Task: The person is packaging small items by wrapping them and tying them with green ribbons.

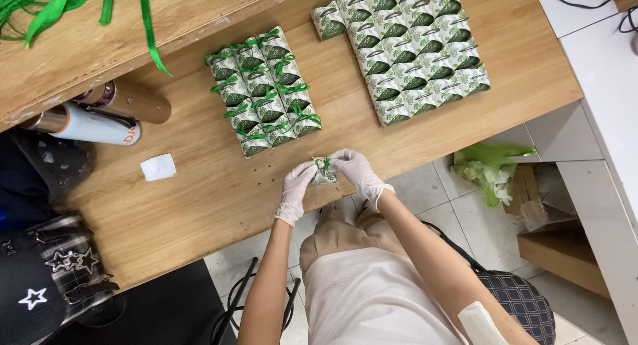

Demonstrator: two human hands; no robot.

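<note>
1. Bottles (100,115) lay at the far left of the wooden worktop (199,199), one brown and one white, with a small white paper square (158,167) near them.
2. Ribbon-tied boxes (264,91), small and patterned green and white, stood packed together in a block behind the hands.
3. The left hand (294,189), in a white glove, pinched the left side of a small box (323,171) at the worktop's near edge.
4. That small box was white with a green leaf pattern, and a green ribbon crossed its top.
5. The right hand (359,172), also gloved, pinched the box's right side, fingers closed on the ribbon.
6. Untied boxes (405,49) of the same pattern sat in a larger block to the right.
</note>
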